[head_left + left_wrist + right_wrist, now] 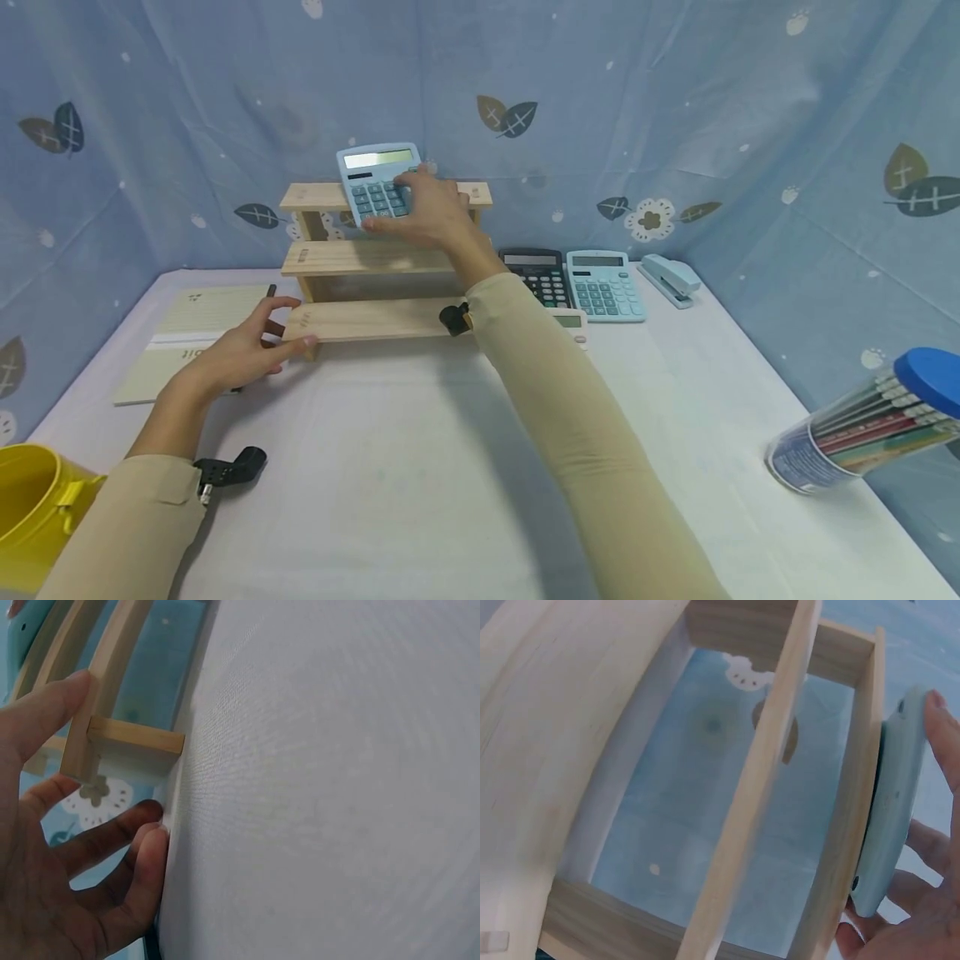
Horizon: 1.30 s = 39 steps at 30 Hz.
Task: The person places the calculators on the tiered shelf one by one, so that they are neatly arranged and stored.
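A three-tier wooden shelf stand rests on the white table. My right hand grips a light blue calculator at the top tier, with its keys and screen facing me. In the right wrist view, the back of the calculator lies close along the top board's edge; whether it bears on the board I cannot tell. With thumb and index finger, my left hand pinches the left end of the lowest board. The other left fingers hang loosely below that end.
Right of the stand lie a black calculator, another light blue calculator, a partly hidden white calculator and a stapler. A pencil jar stands far right. At left are an open notebook and a yellow bucket.
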Available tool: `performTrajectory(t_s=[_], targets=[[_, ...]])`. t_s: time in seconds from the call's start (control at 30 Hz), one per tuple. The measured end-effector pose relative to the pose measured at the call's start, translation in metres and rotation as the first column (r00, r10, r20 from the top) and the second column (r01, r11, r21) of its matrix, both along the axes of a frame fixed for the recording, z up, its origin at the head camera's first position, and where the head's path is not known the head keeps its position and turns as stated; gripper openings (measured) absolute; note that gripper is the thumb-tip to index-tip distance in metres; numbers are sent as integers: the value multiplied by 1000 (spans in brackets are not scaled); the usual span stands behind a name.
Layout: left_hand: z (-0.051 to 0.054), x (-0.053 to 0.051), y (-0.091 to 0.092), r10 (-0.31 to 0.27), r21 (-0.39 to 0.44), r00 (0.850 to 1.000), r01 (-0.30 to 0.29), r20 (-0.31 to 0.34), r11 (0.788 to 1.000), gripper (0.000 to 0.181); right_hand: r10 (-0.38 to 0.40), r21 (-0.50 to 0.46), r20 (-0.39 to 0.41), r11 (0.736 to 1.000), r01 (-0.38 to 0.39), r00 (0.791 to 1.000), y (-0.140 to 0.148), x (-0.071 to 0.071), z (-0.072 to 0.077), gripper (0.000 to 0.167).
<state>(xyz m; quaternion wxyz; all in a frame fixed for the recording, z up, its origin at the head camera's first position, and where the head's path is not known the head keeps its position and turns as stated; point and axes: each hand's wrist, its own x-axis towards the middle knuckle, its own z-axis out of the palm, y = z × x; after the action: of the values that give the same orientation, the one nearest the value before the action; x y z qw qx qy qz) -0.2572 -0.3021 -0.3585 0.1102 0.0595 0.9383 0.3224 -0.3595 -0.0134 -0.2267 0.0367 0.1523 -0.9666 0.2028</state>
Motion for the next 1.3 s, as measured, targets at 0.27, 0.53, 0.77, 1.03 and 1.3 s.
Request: performTrajectory(t_s=[0.27, 0.53, 0.77, 1.03, 1.3], targets=[[0, 2, 1, 7, 14, 1000, -7, 5, 1000, 95, 79, -117, 46, 991, -73, 996, 4, 0, -2, 83], [2, 1, 0, 10, 10, 1000, -11, 13, 1000, 96, 154, -94, -5, 984, -154, 988, 2, -2, -5, 70], [0, 1, -2, -2, 14, 1000, 2, 11, 1000, 95, 152, -88, -18, 984, -153, 988, -9, -4, -9, 66], [-3, 4, -3, -11, 34, 1000, 12, -4, 999, 92, 163, -106, -9, 981, -163, 987, -20, -6, -11, 58], [0, 2, -2, -11, 31, 1000, 11, -4, 999, 93, 89, -89, -48, 992, -93, 995, -28, -7, -11, 58]])
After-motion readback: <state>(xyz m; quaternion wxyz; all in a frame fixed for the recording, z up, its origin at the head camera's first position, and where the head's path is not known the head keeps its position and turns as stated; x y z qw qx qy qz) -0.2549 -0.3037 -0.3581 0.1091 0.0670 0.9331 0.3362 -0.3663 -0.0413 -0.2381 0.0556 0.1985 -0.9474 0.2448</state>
